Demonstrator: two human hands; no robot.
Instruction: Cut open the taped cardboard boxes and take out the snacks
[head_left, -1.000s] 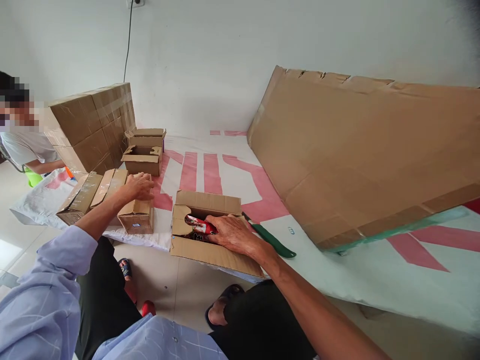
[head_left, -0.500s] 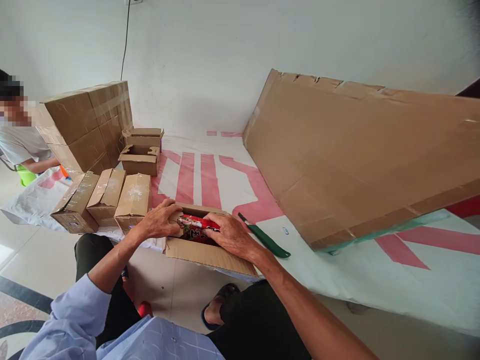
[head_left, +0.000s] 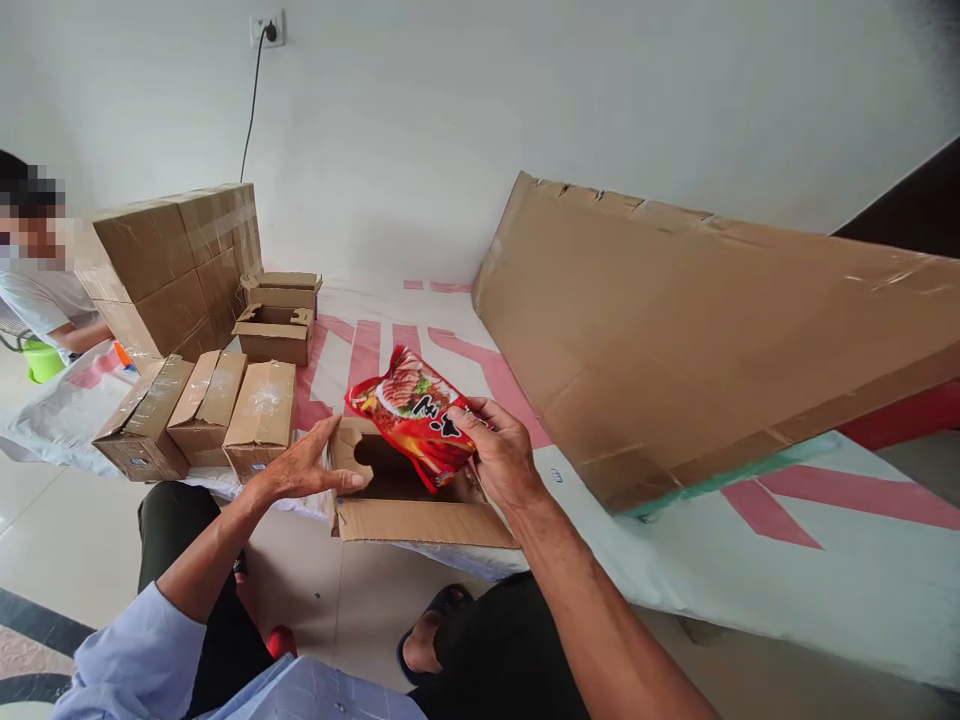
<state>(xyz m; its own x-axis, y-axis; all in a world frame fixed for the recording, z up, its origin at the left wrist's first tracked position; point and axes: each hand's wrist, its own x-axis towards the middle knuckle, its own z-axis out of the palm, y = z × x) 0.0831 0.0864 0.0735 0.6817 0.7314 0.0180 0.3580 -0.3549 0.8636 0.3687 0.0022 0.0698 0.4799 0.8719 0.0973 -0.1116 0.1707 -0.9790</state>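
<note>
My right hand (head_left: pixel 501 452) grips a red noodle packet (head_left: pixel 414 412) by its near edge and holds it above an open cardboard box (head_left: pixel 409 518) at the front edge of the raised platform. My left hand (head_left: pixel 309 468) rests against the box's left flap, fingers stretched out and thumb on the flap's edge. The box interior looks dark; its contents do not show.
Three taped small boxes (head_left: pixel 204 410) lie left of the open box, with two open small boxes (head_left: pixel 276 312) and a large taped carton (head_left: pixel 176 268) behind. A big flattened cardboard sheet (head_left: pixel 697 330) leans at the right. Another person (head_left: pixel 37 290) sits at the far left.
My right hand has lifted the red packet out of the open box. My left hand came from the taped boxes to the box's left flap. The green-handled tool is now hidden behind my right hand.
</note>
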